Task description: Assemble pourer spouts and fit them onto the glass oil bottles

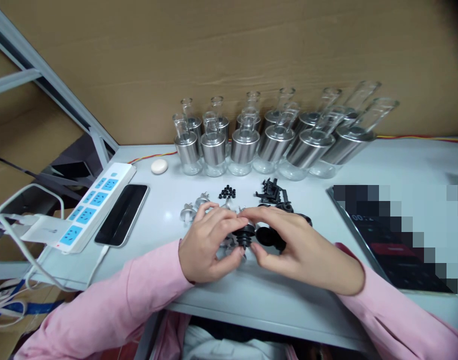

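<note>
Between my two hands is a black ribbed bottle stopper, its narrow end pointing down toward me. My left hand grips its left side with thumb and fingers. From the right, my right hand pinches the same stopper with its fingertips. Silvery metal pieces lie behind and beneath my left hand. Small black rings form a cluster beyond the hands. Black plastic parts are piled behind my right hand, which partly hides more of them, including a round black piece.
Several glass bottles with metal sleeves stand in two rows at the back. On the left are a power strip, a phone with its cable, and a white round object. A dark tablet-like device lies at the right, partly pixelated.
</note>
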Available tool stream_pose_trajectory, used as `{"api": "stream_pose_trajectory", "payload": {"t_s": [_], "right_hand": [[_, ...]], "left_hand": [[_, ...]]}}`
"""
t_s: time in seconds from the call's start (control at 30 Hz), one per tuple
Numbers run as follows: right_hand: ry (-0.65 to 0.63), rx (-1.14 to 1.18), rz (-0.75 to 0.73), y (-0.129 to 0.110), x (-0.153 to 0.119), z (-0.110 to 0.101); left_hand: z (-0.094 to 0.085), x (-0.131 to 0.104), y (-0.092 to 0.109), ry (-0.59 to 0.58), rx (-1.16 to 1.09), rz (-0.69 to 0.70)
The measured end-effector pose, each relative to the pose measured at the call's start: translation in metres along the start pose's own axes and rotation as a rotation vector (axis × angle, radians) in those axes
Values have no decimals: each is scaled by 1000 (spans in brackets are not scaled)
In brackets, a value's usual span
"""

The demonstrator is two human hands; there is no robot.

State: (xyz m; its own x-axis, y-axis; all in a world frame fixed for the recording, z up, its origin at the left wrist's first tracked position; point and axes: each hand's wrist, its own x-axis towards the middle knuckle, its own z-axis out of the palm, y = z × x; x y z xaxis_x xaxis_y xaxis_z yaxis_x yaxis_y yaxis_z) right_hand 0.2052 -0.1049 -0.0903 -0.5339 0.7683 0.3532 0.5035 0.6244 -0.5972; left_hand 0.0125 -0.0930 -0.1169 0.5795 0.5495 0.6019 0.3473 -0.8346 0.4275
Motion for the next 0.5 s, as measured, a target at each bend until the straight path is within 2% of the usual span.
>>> {"api": "stream_pose_trajectory", "payload": {"t_s": [0.3, 0.5], "right_hand": [[77, -14, -47, -2, -1, -1], [86, 6, -53, -1, 1, -1]], "left_hand": [[-3, 3, 4, 34, -8, -30], [-2, 3, 5, 79, 43, -56]]}}
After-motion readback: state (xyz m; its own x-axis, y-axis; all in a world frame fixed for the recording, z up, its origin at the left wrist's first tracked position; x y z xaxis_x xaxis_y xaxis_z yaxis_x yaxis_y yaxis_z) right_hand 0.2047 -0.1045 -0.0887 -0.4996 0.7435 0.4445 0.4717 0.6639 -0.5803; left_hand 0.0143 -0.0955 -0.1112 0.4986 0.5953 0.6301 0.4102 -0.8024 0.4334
